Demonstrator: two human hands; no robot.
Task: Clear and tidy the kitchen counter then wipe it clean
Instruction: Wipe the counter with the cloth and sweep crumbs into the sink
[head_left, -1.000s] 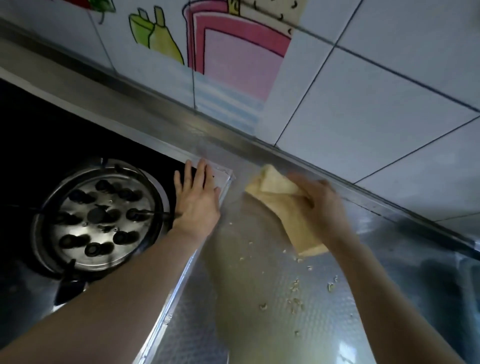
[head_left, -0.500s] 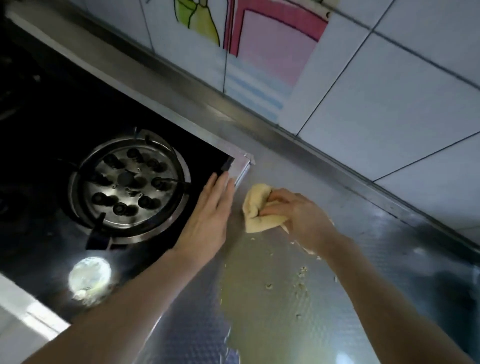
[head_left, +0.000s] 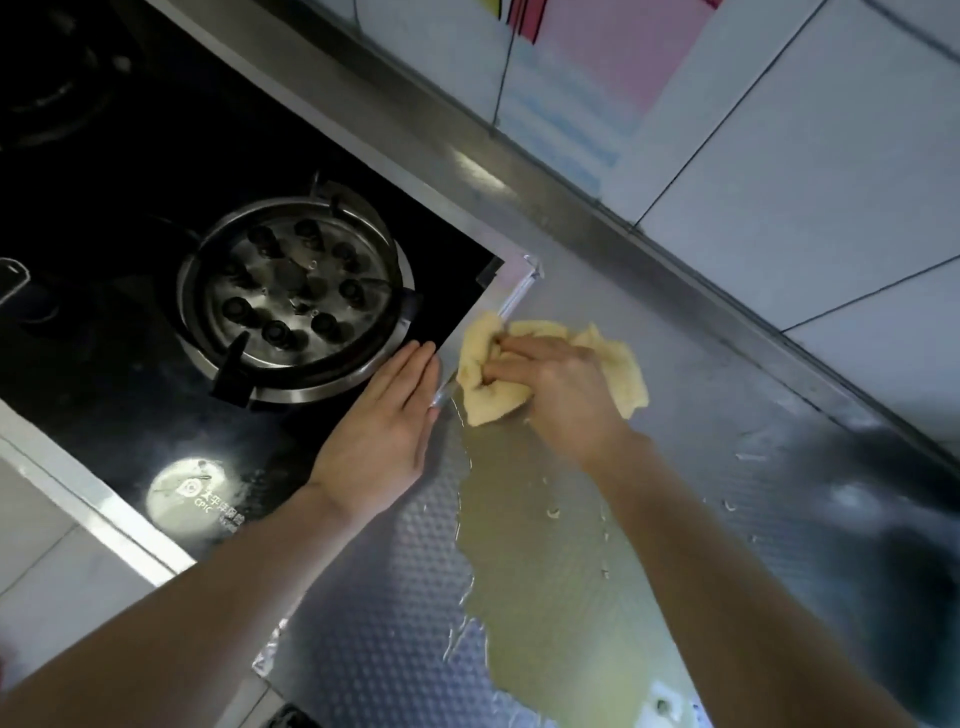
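A crumpled yellow cloth lies on the dimpled steel counter, right beside the stove's edge. My right hand presses down on the cloth with its fingers dug into it. My left hand rests flat, fingers together, on the black glass stove at its right edge, next to the burner. A wet smear runs down the counter below the cloth, with a few small crumbs in it.
White wall tiles with a pink and yellow picture rise behind a steel back ledge. A bright lamp reflection shows on the stove glass. A second burner sits dark at the top left.
My right hand has pulled the cloth leftward and nearer, from the back ledge to the stove's edge. My left hand has slid back along the stove's edge. The view has tilted down.
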